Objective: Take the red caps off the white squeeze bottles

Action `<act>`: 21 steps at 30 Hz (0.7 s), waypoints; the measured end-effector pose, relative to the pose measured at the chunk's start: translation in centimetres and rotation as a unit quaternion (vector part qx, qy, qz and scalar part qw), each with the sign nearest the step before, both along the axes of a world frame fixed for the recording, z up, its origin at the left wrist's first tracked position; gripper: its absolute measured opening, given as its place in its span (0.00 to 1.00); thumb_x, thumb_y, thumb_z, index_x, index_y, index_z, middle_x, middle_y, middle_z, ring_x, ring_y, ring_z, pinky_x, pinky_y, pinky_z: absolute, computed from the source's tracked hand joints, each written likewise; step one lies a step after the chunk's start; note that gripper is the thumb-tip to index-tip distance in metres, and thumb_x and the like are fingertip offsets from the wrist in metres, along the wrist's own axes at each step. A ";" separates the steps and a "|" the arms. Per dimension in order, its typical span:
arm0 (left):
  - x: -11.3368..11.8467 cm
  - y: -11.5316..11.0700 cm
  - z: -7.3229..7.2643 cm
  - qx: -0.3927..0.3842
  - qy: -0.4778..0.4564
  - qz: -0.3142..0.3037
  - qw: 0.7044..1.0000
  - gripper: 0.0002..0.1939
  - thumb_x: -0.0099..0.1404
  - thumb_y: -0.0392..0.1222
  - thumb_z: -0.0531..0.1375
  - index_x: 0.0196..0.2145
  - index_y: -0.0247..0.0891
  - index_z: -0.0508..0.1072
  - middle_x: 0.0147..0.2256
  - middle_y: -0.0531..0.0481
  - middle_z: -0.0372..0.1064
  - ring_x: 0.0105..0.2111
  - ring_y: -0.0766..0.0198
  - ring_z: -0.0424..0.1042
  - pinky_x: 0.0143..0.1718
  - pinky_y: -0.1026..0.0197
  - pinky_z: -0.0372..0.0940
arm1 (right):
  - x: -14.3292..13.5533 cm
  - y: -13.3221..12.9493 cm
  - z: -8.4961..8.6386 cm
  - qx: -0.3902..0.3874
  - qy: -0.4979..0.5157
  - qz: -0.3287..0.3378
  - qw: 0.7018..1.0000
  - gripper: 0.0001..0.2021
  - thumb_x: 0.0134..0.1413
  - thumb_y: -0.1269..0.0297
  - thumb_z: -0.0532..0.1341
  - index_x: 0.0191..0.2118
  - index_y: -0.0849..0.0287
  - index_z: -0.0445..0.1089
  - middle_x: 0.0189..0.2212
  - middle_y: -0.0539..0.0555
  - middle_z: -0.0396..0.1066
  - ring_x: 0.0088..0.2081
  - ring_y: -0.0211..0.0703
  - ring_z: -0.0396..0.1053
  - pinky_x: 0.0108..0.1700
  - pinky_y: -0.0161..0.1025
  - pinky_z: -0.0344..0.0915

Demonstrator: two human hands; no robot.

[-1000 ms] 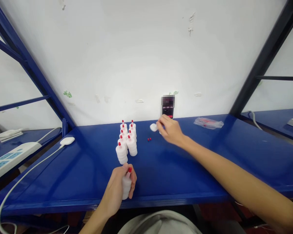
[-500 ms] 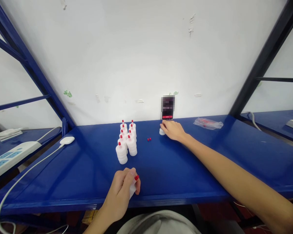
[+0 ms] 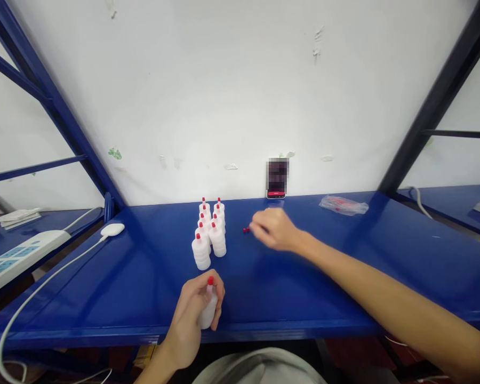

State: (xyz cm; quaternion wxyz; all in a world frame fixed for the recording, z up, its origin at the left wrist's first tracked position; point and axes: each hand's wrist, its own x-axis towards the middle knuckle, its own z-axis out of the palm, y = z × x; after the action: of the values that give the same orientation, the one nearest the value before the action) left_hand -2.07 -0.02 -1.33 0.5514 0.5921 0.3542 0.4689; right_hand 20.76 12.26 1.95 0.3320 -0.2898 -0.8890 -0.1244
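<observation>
Over glossy tabletop [image 3: 280,293] | left hand [image 3: 189,314] grips plastic bottle [image 3: 208,313] (red-tipped) | right hand [image 3: 276,228] curled, contents unclear

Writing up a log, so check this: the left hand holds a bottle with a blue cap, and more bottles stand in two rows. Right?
Not quite: the cap is red, not blue, as the head view shows. The left hand holds the bottle, and more bottles stand in two rows.
</observation>
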 end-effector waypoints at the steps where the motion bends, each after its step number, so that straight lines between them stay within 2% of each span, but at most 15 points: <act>1: 0.0 0.0 -0.1 0.008 0.019 0.004 1.000 0.17 0.67 0.51 0.51 0.27 0.36 0.63 0.23 0.55 0.56 0.18 0.71 0.56 0.21 0.65 0.50 | -1.3 -1.5 -0.1 0.035 -0.011 0.076 0.996 0.17 0.63 0.60 0.47 0.24 0.57 0.60 0.19 0.50 0.65 0.22 0.38 0.60 0.29 0.39 0.50; 2: 0.1 0.0 -0.1 0.017 0.037 0.013 0.999 0.16 0.68 0.51 0.51 0.28 0.36 0.63 0.23 0.55 0.57 0.19 0.71 0.56 0.21 0.65 0.51 | -2.6 -2.9 -0.3 0.063 -0.021 0.139 0.988 0.16 0.62 0.57 0.48 0.26 0.57 0.61 0.19 0.49 0.65 0.22 0.38 0.60 0.28 0.39 0.50; 3: 0.1 -0.1 -0.1 0.025 0.052 0.022 0.998 0.15 0.68 0.50 0.51 0.29 0.37 0.63 0.23 0.56 0.57 0.20 0.70 0.56 0.22 0.65 0.52 | -3.8 -4.1 -0.5 0.077 -0.020 0.172 0.982 0.15 0.61 0.56 0.49 0.28 0.57 0.62 0.19 0.48 0.65 0.21 0.38 0.59 0.27 0.39 0.49; 6: 0.3 0.0 0.2 0.038 0.081 0.033 0.995 0.13 0.69 0.48 0.52 0.31 0.37 0.62 0.23 0.56 0.56 0.23 0.69 0.56 0.25 0.66 0.54 | -5.4 -5.8 -1.0 0.043 -0.020 0.185 0.982 0.10 0.61 0.63 0.49 0.31 0.58 0.62 0.21 0.48 0.66 0.20 0.37 0.58 0.26 0.39 0.49; 8: 0.4 0.1 0.5 0.034 0.108 0.020 0.993 0.12 0.69 0.47 0.53 0.32 0.37 0.63 0.24 0.56 0.57 0.24 0.69 0.56 0.27 0.66 0.54 | -5.0 -5.5 -1.1 0.008 -0.034 0.189 0.981 0.08 0.61 0.65 0.49 0.33 0.58 0.62 0.22 0.48 0.68 0.20 0.37 0.58 0.27 0.38 0.52; 12: 0.6 0.4 0.8 0.046 0.166 0.015 0.985 0.13 0.68 0.48 0.55 0.32 0.36 0.65 0.28 0.54 0.60 0.27 0.69 0.55 0.29 0.66 0.54 | -3.9 -4.6 -1.2 -0.039 -0.035 0.202 0.978 0.08 0.62 0.62 0.49 0.36 0.58 0.62 0.26 0.49 0.69 0.23 0.37 0.61 0.28 0.37 0.54; 16: 0.6 0.5 0.6 0.066 0.182 0.015 0.981 0.14 0.70 0.49 0.53 0.33 0.36 0.66 0.27 0.55 0.59 0.27 0.70 0.53 0.29 0.66 0.53 | -4.1 -5.0 -1.1 -0.038 -0.053 0.211 0.975 0.08 0.61 0.66 0.47 0.36 0.58 0.62 0.27 0.51 0.68 0.24 0.38 0.60 0.29 0.37 0.54; 21: 0.1 0.5 0.3 0.051 0.163 -0.011 0.985 0.17 0.72 0.50 0.51 0.31 0.36 0.66 0.25 0.55 0.59 0.26 0.70 0.56 0.28 0.65 0.54 | -4.4 -5.3 -0.8 -0.017 -0.054 0.214 0.975 0.09 0.60 0.67 0.47 0.35 0.59 0.63 0.27 0.51 0.67 0.24 0.38 0.59 0.28 0.38 0.54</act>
State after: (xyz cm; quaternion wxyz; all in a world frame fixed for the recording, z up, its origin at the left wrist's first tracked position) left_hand -1.94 0.50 -1.02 0.4601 0.6919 0.4086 0.3777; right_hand 16.36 6.97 1.14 0.2977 -0.0913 -0.9489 -0.0506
